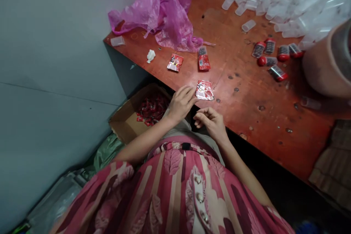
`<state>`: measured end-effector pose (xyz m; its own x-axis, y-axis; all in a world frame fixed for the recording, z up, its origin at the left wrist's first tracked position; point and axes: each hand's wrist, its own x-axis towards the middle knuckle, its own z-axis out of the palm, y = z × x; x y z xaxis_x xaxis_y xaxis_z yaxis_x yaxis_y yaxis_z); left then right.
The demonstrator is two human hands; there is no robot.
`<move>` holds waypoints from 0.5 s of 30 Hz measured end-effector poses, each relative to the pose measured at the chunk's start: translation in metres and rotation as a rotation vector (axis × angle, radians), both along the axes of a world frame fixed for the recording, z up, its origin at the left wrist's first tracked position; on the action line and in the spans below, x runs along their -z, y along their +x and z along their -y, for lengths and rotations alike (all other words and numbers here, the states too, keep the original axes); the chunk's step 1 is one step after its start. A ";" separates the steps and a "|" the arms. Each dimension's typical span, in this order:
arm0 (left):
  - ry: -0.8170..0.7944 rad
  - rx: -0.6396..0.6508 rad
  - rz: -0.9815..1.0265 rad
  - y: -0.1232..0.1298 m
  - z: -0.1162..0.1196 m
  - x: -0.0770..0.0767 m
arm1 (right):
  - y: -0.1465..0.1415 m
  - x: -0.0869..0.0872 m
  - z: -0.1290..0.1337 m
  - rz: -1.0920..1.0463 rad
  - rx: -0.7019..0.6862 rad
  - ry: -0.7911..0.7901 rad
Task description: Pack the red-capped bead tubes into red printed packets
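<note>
A red printed packet point(204, 90), glossy and flat, lies near the front edge of the red-brown table. My left hand point(180, 105) is at its left side, fingers stretched out, the tips at the packet's edge. Just off the table edge, my right hand point(211, 120) is closed with curled fingers; whatever it may hold is hidden. Behind are a second red packet point(175, 62) and a clear tube of dark beads partly inside a red sleeve point(203, 62). Below my left hand, a cardboard box point(123, 126) holds many small red pieces.
A crumpled pink plastic bag point(175, 25) lies at the back, near a white scrap point(150, 56). On the right are several red-capped tubes point(270, 46), a heap of clear empty tubes point(296, 0) and a large round container point(326, 62). A grey wall point(49, 62) rises on the left.
</note>
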<state>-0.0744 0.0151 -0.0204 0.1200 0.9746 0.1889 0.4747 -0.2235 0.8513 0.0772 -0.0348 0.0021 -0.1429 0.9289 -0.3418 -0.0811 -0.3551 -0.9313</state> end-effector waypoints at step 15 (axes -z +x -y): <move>0.087 -0.048 -0.016 0.039 -0.034 0.009 | 0.032 0.006 -0.055 0.199 0.316 0.286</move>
<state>-0.0356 0.0488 -0.0290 0.0778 0.9592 0.2718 0.5003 -0.2733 0.8216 0.1090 0.0205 -0.0039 0.2042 0.9772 -0.0576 0.0463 -0.0684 -0.9966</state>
